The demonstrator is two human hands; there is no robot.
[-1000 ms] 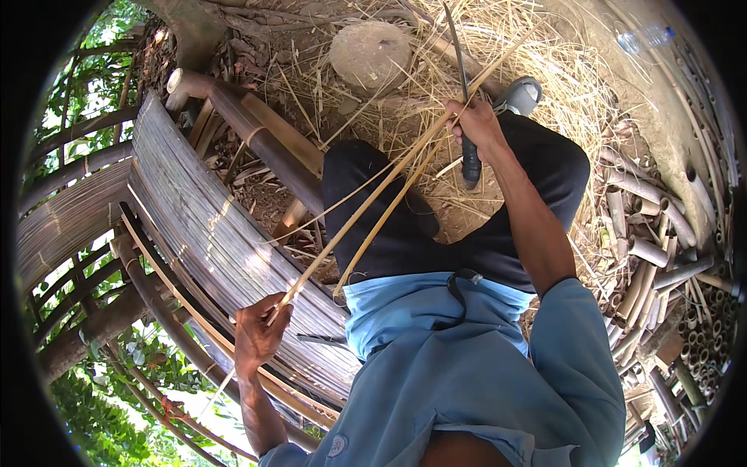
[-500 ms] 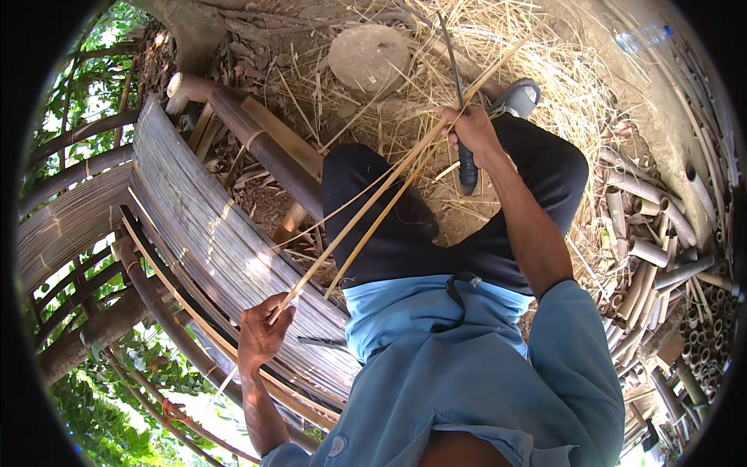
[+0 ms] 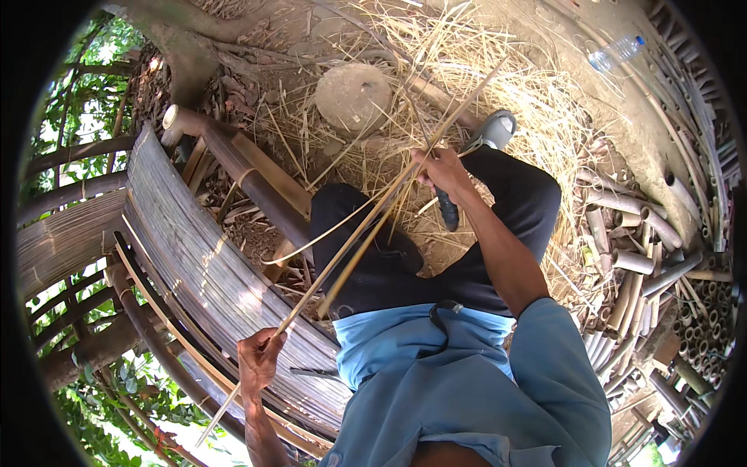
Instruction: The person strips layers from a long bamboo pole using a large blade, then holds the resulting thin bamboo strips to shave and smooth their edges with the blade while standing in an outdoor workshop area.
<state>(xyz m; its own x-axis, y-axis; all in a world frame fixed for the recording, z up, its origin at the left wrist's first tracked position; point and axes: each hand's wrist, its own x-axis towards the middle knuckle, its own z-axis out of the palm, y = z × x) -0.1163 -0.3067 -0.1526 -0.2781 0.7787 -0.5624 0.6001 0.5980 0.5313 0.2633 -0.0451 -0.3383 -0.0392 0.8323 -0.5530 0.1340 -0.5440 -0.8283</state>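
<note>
My left hand [image 3: 261, 359] pinches the lower part of a long split bamboo strip [image 3: 311, 294], whose pale tail sticks out below it. My right hand [image 3: 442, 173] is closed around a knife, its dark handle [image 3: 447, 210] pointing down below the fist. The same strip passes through the right hand's grip and runs on beyond it. A second strip [image 3: 340, 282] hangs from the right hand toward my lap. From there too, a thin sliver [image 3: 319, 240] curls off to the left. The knife blade is thin and partly hidden by the strips.
At my left stands a slatted bamboo bench [image 3: 210, 241] with a thick pole frame [image 3: 257, 183]. A round stone block [image 3: 354, 97] sits ahead among straw-like shavings [image 3: 537, 101]. Cut bamboo pieces [image 3: 630, 261] are piled at right. A plastic bottle [image 3: 615, 54] lies far right.
The strip's tail reaches farther past my left hand, which sits slightly lower. The thin sliver now bends into a curve. The whole view has shifted a little.
</note>
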